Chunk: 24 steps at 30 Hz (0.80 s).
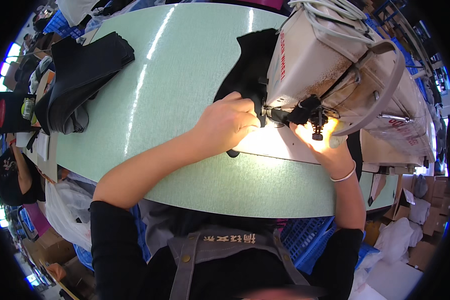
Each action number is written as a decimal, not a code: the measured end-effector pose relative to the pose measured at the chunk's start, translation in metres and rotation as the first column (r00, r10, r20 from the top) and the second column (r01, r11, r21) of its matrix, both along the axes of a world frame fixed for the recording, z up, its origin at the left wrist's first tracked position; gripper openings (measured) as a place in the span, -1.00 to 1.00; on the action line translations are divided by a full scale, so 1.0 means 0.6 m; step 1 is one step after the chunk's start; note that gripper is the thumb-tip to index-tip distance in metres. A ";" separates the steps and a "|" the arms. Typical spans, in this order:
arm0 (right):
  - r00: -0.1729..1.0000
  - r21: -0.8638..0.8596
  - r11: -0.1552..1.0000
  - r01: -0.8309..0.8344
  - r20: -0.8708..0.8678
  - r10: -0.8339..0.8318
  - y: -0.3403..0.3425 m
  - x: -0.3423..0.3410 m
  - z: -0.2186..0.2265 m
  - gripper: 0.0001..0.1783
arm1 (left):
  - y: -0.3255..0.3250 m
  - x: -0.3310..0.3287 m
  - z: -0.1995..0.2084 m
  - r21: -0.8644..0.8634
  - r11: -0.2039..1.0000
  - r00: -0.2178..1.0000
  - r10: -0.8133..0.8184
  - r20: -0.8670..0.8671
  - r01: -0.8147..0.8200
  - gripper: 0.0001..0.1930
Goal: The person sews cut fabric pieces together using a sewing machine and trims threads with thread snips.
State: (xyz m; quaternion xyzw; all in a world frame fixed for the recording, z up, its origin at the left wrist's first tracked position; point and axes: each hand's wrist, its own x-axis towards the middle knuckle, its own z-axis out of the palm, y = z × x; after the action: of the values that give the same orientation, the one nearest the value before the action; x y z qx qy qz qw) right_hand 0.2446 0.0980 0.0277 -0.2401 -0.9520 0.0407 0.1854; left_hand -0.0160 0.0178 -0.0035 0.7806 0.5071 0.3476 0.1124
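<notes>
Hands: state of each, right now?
Left hand: curled against the black material; hold can't be confirmed.
Right hand: partly hidden by the sewing machine; can't tell.

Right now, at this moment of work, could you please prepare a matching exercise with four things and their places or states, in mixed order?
1. left hand
2. right hand
3. folded black pieces
4. pale cable

A. coiled atop the sewing machine
B. bracelet at its wrist
C. on the table's left part
D. bare-wristed, curled over black material

Pairs: 1-D, 2-B, 3-C, 4-A
</notes>
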 end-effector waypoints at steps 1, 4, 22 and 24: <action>0.996 0.077 0.996 -0.038 0.079 0.032 0.002 0.001 0.003 -0.66 | 0.000 -0.001 0.001 0.000 1.000 1.000 -0.007 0.004 0.007 -0.91; 0.991 0.095 0.988 -0.124 0.061 0.118 -0.005 -0.007 0.007 -0.68 | 0.001 -0.002 0.002 -0.003 1.000 1.000 -0.024 0.003 0.024 -0.91; 0.988 0.290 0.946 -0.147 0.093 0.125 -0.064 -0.060 -0.019 -0.48 | 0.012 -0.009 -0.003 0.047 0.999 1.000 -0.008 -0.026 0.009 -0.91; 0.988 0.258 0.954 -0.152 0.080 0.136 -0.062 -0.064 -0.021 -0.48 | 0.014 -0.009 -0.004 0.064 0.998 0.999 0.002 -0.040 0.001 -0.92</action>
State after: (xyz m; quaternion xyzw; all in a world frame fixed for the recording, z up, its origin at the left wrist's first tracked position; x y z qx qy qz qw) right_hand 0.2063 0.0606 0.0150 -0.1445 -0.9691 -0.0803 0.1829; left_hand -0.0212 0.0259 -0.0057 0.7905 0.4982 0.3479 0.0771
